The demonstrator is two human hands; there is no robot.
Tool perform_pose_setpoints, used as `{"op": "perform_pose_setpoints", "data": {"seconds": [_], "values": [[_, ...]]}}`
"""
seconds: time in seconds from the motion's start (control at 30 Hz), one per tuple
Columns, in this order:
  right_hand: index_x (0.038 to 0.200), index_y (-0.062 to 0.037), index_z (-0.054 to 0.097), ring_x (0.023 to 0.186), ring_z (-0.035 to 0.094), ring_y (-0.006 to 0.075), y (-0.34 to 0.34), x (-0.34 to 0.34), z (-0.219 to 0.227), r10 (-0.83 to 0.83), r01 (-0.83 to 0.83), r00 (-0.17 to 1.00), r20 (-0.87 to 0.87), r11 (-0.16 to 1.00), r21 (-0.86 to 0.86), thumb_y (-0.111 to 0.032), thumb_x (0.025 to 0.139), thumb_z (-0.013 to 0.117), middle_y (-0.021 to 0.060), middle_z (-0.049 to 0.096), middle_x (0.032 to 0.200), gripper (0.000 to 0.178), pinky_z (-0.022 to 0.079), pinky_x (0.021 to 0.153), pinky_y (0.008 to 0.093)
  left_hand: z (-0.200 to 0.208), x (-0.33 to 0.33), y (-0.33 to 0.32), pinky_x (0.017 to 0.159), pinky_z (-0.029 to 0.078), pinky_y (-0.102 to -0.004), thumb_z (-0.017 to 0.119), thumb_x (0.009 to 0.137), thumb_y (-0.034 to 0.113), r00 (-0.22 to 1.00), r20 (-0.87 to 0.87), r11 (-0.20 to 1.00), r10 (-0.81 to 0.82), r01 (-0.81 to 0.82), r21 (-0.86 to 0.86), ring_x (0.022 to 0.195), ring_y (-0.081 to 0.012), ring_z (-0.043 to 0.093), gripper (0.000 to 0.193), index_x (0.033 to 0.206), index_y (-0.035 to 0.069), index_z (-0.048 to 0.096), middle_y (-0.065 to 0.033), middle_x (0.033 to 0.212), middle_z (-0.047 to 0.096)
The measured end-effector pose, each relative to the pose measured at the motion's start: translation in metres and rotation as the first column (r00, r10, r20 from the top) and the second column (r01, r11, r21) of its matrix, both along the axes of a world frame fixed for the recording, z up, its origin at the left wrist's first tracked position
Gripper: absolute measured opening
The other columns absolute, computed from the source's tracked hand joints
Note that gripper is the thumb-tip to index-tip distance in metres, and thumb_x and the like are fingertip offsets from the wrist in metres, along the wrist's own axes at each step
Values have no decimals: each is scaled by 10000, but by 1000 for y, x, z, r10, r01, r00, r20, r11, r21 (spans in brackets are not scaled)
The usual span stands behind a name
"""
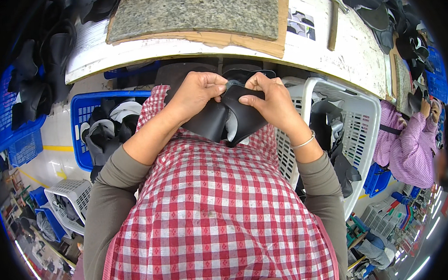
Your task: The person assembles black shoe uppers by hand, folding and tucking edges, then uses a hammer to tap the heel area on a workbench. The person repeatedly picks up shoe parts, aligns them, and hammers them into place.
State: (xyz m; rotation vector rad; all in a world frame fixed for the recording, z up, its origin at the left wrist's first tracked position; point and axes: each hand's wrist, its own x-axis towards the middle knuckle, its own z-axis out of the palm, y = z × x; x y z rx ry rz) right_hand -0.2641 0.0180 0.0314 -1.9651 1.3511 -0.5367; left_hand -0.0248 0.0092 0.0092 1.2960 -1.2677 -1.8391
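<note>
A black, smooth, leather-like piece with a pale lining (pixel 246 112) is held up between the person's two hands, just off the near edge of the white bench (pixel 352 59) and over the upper part of a red-and-white checked apron (pixel 212 214). The left hand (pixel 195 95) grips it at the far edge, thumb and fingers pinched together near the middle. The right hand (pixel 276 101) is closed on its far right part, the thumb pressed flat on the black face.

The piece is folded, so its long axis cannot be told for certain. Its narrow, pinched edge points far, toward the bench, while two broad flaps spread near-left and near. The right flap tapers to a near-pointing tip, and the pale lining shows in the gap between the flaps.

On the bench lies a grey speckled stone slab (pixel 200 15) over a light wooden board (pixel 220 40); to their right, a wooden-handled hammer (pixel 333 25) has its handle pointing near. A blue plastic basket (pixel 73 115) stands to the left and a white plastic basket (pixel 364 130) to the right, both holding dark pieces.
</note>
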Motion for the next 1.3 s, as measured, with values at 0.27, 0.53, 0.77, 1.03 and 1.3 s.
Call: {"op": "perform_pose_setpoints", "data": {"seconds": [0.27,0.53,0.77,1.03,1.3], "values": [[992,-88,678,880,682,301,0,3,1,28,-28,999,-16,1000,-7,-233,797,866,79,754,944,307,440,906,370,-1,3,3,785,512,-257,663,987,27,995,-100,1000,-11,10,-16,836,-90,612,162,1105,-47,748,-35,971,739],[989,-92,675,871,685,284,0,5,1,-3,1,998,-60,1000,-22,-249,794,871,76,749,925,318,433,870,366,4,9,4,775,520,-249,689,987,63,995,-96,1000,-14,13,-19,826,-80,623,179,1122,-36,751,-38,984,742],[993,-84,664,860,697,275,2,16,7,-18,4,994,-106,992,-130,-272,787,886,73,742,915,357,479,849,375,7,4,10,670,470,-217,774,927,83,997,-75,1000,-3,3,7,738,-22,557,120,1014,0,770,33,849,696],[1230,103,655,933,714,169,16,-19,0,-328,112,883,335,841,529,-177,791,926,147,766,1038,587,594,829,323,7,20,18,750,475,-243,814,892,85,994,110,986,7,12,-169,847,-81,584,215,1090,3,799,-15,914,659],[1296,124,631,939,752,213,24,-14,-9,-315,204,913,258,902,380,-212,804,908,197,771,1043,657,601,830,326,14,20,-11,855,525,-274,795,916,87,957,2,957,-289,289,-19,919,-107,631,315,1206,-25,750,-42,963,702]]}}
